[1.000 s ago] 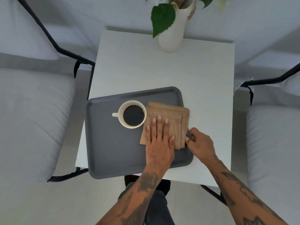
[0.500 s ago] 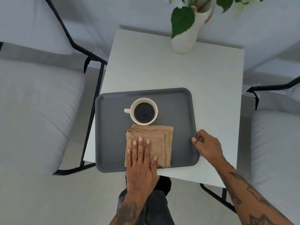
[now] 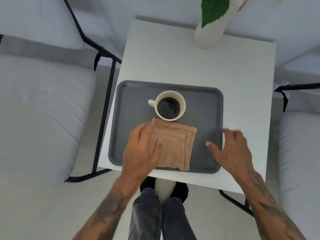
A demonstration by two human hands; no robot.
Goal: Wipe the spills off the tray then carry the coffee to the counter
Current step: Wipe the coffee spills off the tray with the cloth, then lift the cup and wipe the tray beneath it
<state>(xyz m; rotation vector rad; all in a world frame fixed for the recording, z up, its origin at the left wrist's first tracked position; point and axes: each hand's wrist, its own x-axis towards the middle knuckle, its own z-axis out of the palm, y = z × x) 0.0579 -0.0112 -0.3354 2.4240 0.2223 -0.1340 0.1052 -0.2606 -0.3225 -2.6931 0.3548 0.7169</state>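
person is standing at the small white table (image 3: pixel 199 63), looking down on the grey tray (image 3: pixel 131 104). left hand (image 3: pixel 141 151) is lying over the left edge of the folded tan cloth (image 3: pixel 173 146), fingers spread, pressing flat rather than gripping. right hand (image 3: pixel 232 149) is hovering open over the tray's right rim, fingers loose, clamped on nothing; both hands are blurred, so contact with the rim is unclear. coffee cup (image 3: pixel 170 105) is sitting upright and full on the far half of the tray, cloth's far edge just beside its base. no spill is showing on the bare tray. judging: wipe is looking at or near done, cloth not yet removed, and the carry to the counter is not started. white vase (image 3: pixel 210 30) is standing at the table's far edge.
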